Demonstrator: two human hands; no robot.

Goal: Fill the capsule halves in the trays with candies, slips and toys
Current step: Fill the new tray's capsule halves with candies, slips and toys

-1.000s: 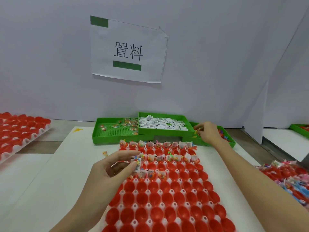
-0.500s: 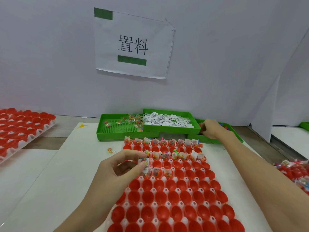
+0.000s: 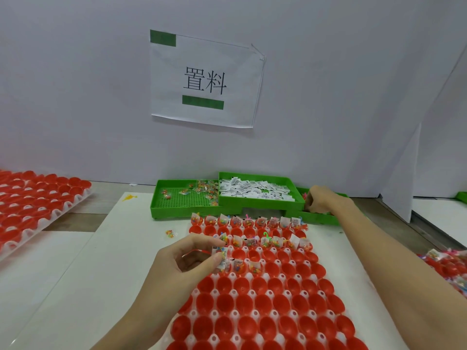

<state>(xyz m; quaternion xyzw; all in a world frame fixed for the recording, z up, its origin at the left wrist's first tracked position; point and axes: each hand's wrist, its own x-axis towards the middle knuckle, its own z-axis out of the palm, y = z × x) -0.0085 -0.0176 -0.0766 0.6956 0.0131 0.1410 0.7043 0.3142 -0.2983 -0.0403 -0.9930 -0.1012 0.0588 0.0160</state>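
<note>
A tray of red capsule halves (image 3: 267,304) lies in front of me; its far rows hold candy packets, slips and small toys. My left hand (image 3: 182,263) hovers at the tray's left edge and pinches a candy packet with a slip (image 3: 222,257) between thumb and fingers. My right hand (image 3: 319,200) reaches into the right green toy tray (image 3: 318,217), fingers curled down among the toys; what it holds is hidden. A green tray of candy packets (image 3: 182,200) and a green tray of white slips (image 3: 255,192) stand behind the capsule tray.
Another tray of red capsule halves (image 3: 32,200) sits at the left. Filled capsules (image 3: 444,263) lie at the right edge. One loose candy packet (image 3: 169,233) lies on the white sheet. A white wall with a paper sign (image 3: 204,79) stands close behind.
My right hand has dipped deeper into the toy tray with fingers curling. The left hand keeps its packet and slip at about the same spot over the tray.
</note>
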